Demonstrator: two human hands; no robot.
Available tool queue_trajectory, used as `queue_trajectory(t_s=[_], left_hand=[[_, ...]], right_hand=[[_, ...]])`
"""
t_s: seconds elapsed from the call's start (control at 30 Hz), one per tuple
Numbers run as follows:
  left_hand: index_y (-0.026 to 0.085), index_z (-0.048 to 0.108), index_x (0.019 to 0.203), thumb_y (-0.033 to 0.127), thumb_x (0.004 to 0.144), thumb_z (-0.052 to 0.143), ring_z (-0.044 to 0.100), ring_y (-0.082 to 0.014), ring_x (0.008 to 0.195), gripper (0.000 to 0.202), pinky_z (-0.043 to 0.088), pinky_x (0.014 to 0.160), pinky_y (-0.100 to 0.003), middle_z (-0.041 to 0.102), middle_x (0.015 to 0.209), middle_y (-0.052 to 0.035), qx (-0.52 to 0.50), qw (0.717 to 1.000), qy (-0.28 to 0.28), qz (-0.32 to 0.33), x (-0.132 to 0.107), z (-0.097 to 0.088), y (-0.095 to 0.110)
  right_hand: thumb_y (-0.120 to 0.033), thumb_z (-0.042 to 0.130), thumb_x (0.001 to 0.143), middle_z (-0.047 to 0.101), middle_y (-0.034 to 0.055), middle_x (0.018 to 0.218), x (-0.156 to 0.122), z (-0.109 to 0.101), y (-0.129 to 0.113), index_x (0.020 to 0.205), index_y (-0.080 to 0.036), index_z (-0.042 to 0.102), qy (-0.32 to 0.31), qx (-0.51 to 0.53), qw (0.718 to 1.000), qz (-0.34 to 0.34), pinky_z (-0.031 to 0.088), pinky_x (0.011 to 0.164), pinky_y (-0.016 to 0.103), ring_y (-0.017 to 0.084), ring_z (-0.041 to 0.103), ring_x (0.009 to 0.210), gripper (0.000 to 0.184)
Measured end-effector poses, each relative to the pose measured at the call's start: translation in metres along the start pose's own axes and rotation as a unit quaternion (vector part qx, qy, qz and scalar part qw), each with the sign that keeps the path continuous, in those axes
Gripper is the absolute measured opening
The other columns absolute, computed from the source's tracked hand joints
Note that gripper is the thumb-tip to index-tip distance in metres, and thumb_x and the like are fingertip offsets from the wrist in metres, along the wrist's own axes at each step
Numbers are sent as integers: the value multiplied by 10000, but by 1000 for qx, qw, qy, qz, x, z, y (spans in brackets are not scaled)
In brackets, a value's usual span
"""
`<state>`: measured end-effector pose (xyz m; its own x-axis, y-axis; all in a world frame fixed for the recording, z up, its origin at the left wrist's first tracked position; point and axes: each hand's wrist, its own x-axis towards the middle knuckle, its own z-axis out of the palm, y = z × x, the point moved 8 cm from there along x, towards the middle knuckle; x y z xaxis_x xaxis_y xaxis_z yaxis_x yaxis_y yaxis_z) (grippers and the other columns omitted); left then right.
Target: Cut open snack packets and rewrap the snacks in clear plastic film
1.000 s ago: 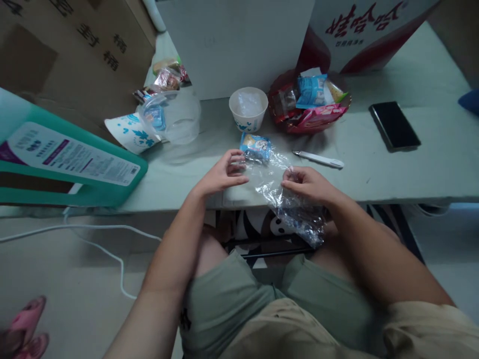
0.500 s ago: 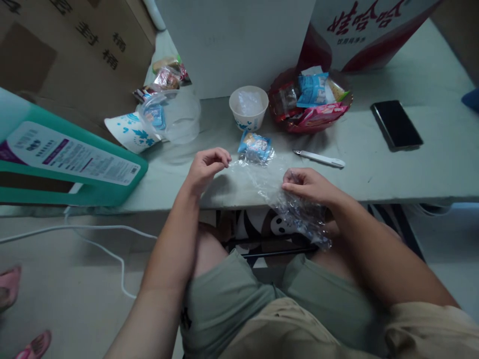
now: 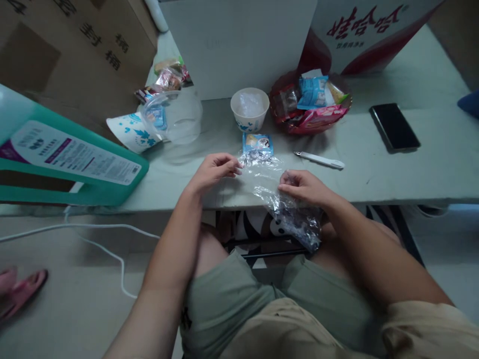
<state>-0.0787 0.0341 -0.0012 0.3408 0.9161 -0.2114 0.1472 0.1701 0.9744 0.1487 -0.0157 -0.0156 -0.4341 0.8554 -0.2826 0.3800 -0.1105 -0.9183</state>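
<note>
A clear plastic bag [image 3: 267, 182] stretches between my two hands, its lower end hanging over the table edge above my lap. My left hand [image 3: 219, 172] pinches the bag's left edge near its top. On the other side, my right hand [image 3: 305, 187] is closed on the bag, its fingers partly behind the crinkled film. At the bag's upper end lies a small blue snack packet [image 3: 258, 143]; whether it is inside the bag or just beyond it, I cannot tell. Just behind the packet stands a paper cup [image 3: 250, 122] with clear plastic in it.
A red basket [image 3: 310, 128] of snack packets sits behind a white pen-like cutter [image 3: 320, 160]. Rightward lies a phone [image 3: 395, 127]. At left are a clear plastic tub [image 3: 181, 119], a tipped paper cup [image 3: 130, 132] and a green jug [image 3: 123, 187]. White boxes [image 3: 239, 50] stand behind.
My left hand has moved slightly right and down, and the bag is spread flatter. The blue packet now lies squarer to me. At lower left, a person's pink sandals have shifted.
</note>
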Motion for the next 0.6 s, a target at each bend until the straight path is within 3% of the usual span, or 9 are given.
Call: queue_trajectory(t_s=[0.1, 0.2, 0.27, 0.33, 0.43, 0.53, 0.6], left_hand=[[165, 693, 820, 510, 680, 862, 723, -156, 775, 409, 547, 693, -249, 766, 892, -70, -46, 999, 28, -5, 1, -9, 1], [230, 654, 968, 418, 609, 909, 747, -165, 887, 480, 571, 785, -254, 779, 971, -29, -204, 973, 104, 24, 1, -14, 1], [233, 633, 1027, 463, 630, 893, 746, -194, 1019, 527, 579, 889, -284, 779, 1062, -59, -293, 949, 118, 6, 1, -2, -6], [197, 633, 1040, 557, 688, 844, 730, -237, 1104, 545, 576, 953, -328, 767, 1133, -128, -328, 939, 91, -52, 0, 20, -16], [165, 626, 1047, 583, 729, 821, 741, -258, 1056, 560, 581, 940, -369, 765, 1106, -176, -291, 947, 33, -129, -3, 51, -26], [163, 638, 1002, 411, 788, 816, 754, -196, 849, 373, 578, 784, -315, 775, 916, -114, -183, 967, -17, -174, -5, 69, -29], [161, 651, 964, 258, 850, 732, 725, -143, 712, 170, 534, 661, -257, 755, 803, -66, -117, 978, -23, -174, -4, 71, -27]], right_hand=[[-504, 706, 802, 484, -54, 571, 0, 1, 1, 748, -214, 559, -6, 5, 1000, -2, 319, 501, 268, 96, 419, 501, 329], [-506, 727, 790, 499, -53, 565, 2, -1, 0, 755, -229, 524, 19, 30, 999, -10, 324, 500, 269, 104, 433, 498, 346], [-499, 738, 788, 522, -48, 574, 3, -6, -2, 764, -238, 494, 64, 45, 997, -29, 346, 507, 273, 111, 461, 498, 358], [-486, 740, 792, 548, -38, 611, 4, -10, -5, 765, -241, 474, 107, 60, 991, -46, 382, 523, 279, 120, 513, 515, 363], [-471, 749, 784, 581, -27, 709, 4, -9, -4, 765, -238, 450, 132, 98, 985, -57, 451, 565, 288, 124, 587, 572, 379], [-474, 766, 768, 635, -5, 822, 5, -3, -2, 783, -237, 434, 113, 133, 983, -63, 506, 614, 305, 128, 635, 634, 408], [-492, 771, 763, 674, 10, 869, 6, -2, 3, 874, -246, 465, 106, 160, 980, -43, 543, 640, 328, 155, 679, 673, 408]])
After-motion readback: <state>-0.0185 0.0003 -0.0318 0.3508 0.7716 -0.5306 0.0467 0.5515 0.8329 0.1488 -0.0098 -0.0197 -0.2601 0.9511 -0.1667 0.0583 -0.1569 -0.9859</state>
